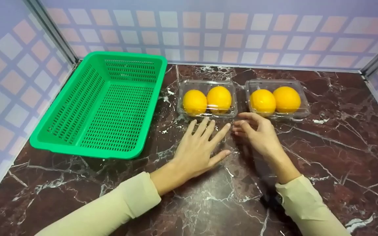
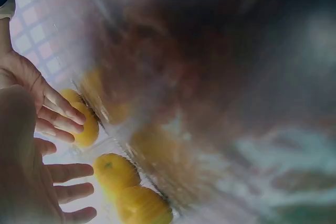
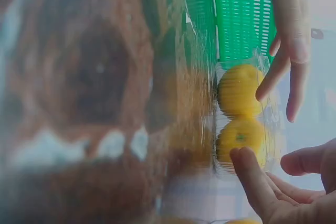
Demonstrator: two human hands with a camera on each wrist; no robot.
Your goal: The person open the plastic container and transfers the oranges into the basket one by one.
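Where the left grip [image 1: 196,149] points, oranges [image 1: 219,99] lie just ahead.

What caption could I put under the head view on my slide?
Left hand and right hand before two clear boxes of yellow fruit, a green basket to the left.

In the right wrist view, blurring the tabletop [image 3: 100,72] toward nine o'clock and cutting off a yellow fruit [image 3: 243,221] at six.

A green basket [image 1: 90,151] (perforated) stands on a veined tabletop [image 1: 340,164], probably marble, beside check-patterned panels [image 1: 237,21].
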